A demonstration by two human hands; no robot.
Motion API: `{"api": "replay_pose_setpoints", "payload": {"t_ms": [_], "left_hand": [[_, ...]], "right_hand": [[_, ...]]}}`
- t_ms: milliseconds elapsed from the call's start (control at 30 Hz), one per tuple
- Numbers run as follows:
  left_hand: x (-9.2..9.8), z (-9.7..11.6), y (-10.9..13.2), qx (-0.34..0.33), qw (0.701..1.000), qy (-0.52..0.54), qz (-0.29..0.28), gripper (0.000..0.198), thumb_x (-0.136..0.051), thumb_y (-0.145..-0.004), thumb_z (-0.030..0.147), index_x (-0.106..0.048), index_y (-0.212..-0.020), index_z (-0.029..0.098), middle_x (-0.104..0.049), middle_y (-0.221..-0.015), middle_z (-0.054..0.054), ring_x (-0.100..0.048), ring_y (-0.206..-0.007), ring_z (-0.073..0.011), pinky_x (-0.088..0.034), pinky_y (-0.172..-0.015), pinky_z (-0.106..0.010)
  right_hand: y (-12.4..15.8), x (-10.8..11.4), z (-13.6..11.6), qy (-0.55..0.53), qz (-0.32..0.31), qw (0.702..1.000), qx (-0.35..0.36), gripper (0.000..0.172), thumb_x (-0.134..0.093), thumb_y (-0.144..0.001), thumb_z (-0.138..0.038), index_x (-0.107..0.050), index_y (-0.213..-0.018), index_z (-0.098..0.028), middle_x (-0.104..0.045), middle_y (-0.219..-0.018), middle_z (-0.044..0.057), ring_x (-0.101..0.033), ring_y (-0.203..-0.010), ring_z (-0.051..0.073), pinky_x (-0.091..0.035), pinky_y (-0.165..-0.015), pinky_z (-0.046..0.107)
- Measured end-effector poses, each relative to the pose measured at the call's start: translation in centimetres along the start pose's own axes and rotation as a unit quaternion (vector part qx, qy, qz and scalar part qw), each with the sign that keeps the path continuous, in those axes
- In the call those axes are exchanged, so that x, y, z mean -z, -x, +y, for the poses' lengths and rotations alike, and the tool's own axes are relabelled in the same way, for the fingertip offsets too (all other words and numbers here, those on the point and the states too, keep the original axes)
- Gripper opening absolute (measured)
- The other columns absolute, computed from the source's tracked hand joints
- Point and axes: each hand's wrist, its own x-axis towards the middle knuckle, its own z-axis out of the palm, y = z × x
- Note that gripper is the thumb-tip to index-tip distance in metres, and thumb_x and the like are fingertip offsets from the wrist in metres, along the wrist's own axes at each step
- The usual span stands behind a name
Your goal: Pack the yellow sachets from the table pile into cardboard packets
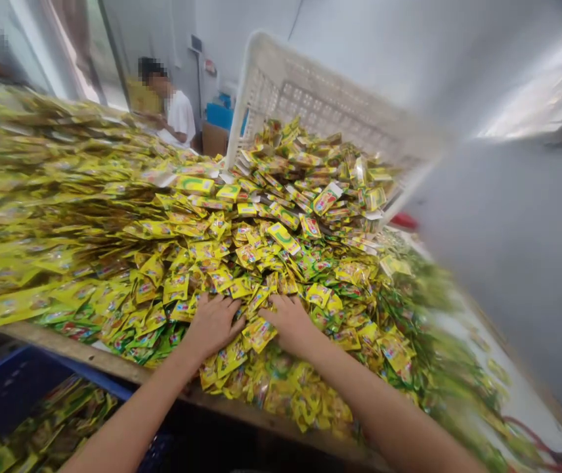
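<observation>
A large heap of small yellow and green printed packets (283, 238) covers the table. My left hand (213, 323) lies on the near side of the heap with its fingers spread and its thumb apart. Close by on the right, my right hand (291, 323) rests palm down on the packets, fingers stretched forward and their tips partly among the packets. A few loose packets lie in the gap between the two hands. Neither hand is closed around a packet.
A white plastic crate (330, 85) lies tipped behind the heap, with flat yellow boxes (327, 198) at its mouth. Below the wooden table edge (88, 355) at left stands a blue crate (5, 384) holding more packets. Another person (180, 115) is at the far side.
</observation>
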Motion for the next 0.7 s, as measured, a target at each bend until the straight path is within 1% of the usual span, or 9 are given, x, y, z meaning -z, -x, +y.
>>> {"api": "replay_pose_setpoints", "payload": {"t_ms": [167,233,300,367,433,500,567,633,700], "left_hand": [[1.6,-2.3,0.3,-0.052,0.997,0.059,-0.018,0.04,-0.046,-0.091,0.046,-0.061,-0.121,0.024,-0.069,-0.116,-0.009,-0.057,-0.11,-0.0284,-0.034,-0.098,-0.046],[2.7,-2.9,2.1,-0.072,0.992,0.099,-0.001,0.045,-0.047,-0.091,0.049,-0.056,-0.13,0.027,-0.062,-0.13,-0.006,-0.051,-0.124,-0.0263,-0.031,-0.107,-0.043],[3.2,-2.9,4.6,-0.083,0.99,0.115,-0.002,0.068,-0.054,-0.083,0.06,-0.042,-0.142,0.028,-0.05,-0.144,-0.007,-0.038,-0.136,-0.0297,-0.021,-0.114,-0.048],[2.8,-2.1,7.0,-0.083,0.992,0.091,-0.024,0.1,-0.062,-0.068,0.071,-0.025,-0.15,0.028,-0.034,-0.154,-0.01,-0.025,-0.142,-0.0366,-0.008,-0.116,-0.057],[1.5,-0.8,8.5,-0.068,0.996,0.057,-0.028,0.117,-0.068,-0.059,0.072,-0.015,-0.152,0.026,-0.02,-0.158,-0.014,-0.015,-0.144,-0.0406,-0.001,-0.113,-0.064],[-0.3,0.8,8.7,-0.041,0.999,0.034,-0.007,0.12,-0.07,-0.059,0.069,-0.009,-0.153,0.024,-0.015,-0.158,-0.017,-0.011,-0.144,-0.0406,0.001,-0.111,-0.066],[-1.8,2.5,7.9,-0.008,1.0,0.023,0.019,0.12,-0.07,-0.062,0.067,-0.005,-0.152,0.022,-0.017,-0.158,-0.018,-0.008,-0.145,-0.0402,0.005,-0.109,-0.069],[-2.6,4.2,6.9,0.02,0.999,0.016,0.028,0.116,-0.071,-0.064,0.062,-0.006,-0.152,0.023,-0.022,-0.157,-0.016,-0.006,-0.145,-0.0405,0.009,-0.105,-0.072],[-2.7,5.6,6.4,0.033,0.999,0.015,0.024,0.107,-0.073,-0.068,0.052,-0.012,-0.152,0.026,-0.025,-0.156,-0.013,-0.006,-0.145,-0.0397,0.012,-0.104,-0.073]], "right_hand": [[0.3,1.6,1.3,-0.07,-0.043,0.996,0.016,0.079,-0.078,-0.069,-0.032,-0.041,-0.138,-0.036,-0.031,-0.149,0.011,-0.039,-0.126,0.033,-0.029,-0.099,0.051],[-0.2,2.6,2.3,-0.113,-0.063,0.991,0.021,0.084,-0.08,-0.066,-0.045,-0.039,-0.14,-0.041,-0.028,-0.152,0.008,-0.035,-0.131,0.035,-0.026,-0.102,0.054],[-1.4,3.7,3.7,-0.162,-0.064,0.984,0.026,0.081,-0.077,-0.066,-0.058,-0.042,-0.138,-0.043,-0.031,-0.152,0.006,-0.035,-0.133,0.034,-0.026,-0.104,0.053],[-3.5,4.4,5.0,-0.203,-0.032,0.978,0.024,0.068,-0.069,-0.072,-0.063,-0.051,-0.133,-0.038,-0.046,-0.142,0.006,-0.042,-0.128,0.029,-0.03,-0.104,0.046],[-6.0,4.4,5.7,-0.213,0.016,0.977,0.0,0.06,-0.063,-0.079,-0.062,-0.056,-0.13,-0.031,-0.057,-0.13,0.007,-0.048,-0.122,0.025,-0.033,-0.103,0.041],[-8.2,3.6,5.6,-0.193,0.025,0.98,-0.044,0.069,-0.063,-0.076,-0.065,-0.051,-0.135,-0.03,-0.054,-0.134,0.009,-0.044,-0.126,0.028,-0.032,-0.105,0.045],[-9.1,2.1,4.7,-0.161,-0.029,0.984,-0.076,0.08,-0.064,-0.069,-0.072,-0.046,-0.138,-0.036,-0.044,-0.145,0.009,-0.033,-0.133,0.036,-0.027,-0.105,0.056],[-8.5,0.6,3.7,-0.138,-0.079,0.984,-0.083,0.07,-0.055,-0.073,-0.075,-0.051,-0.133,-0.04,-0.046,-0.144,0.007,-0.029,-0.135,0.039,-0.024,-0.103,0.062],[-6.7,-0.5,2.9,-0.123,-0.065,0.987,-0.078,0.061,-0.046,-0.08,-0.075,-0.054,-0.13,-0.04,-0.053,-0.138,0.005,-0.031,-0.134,0.037,-0.025,-0.103,0.061]]}}
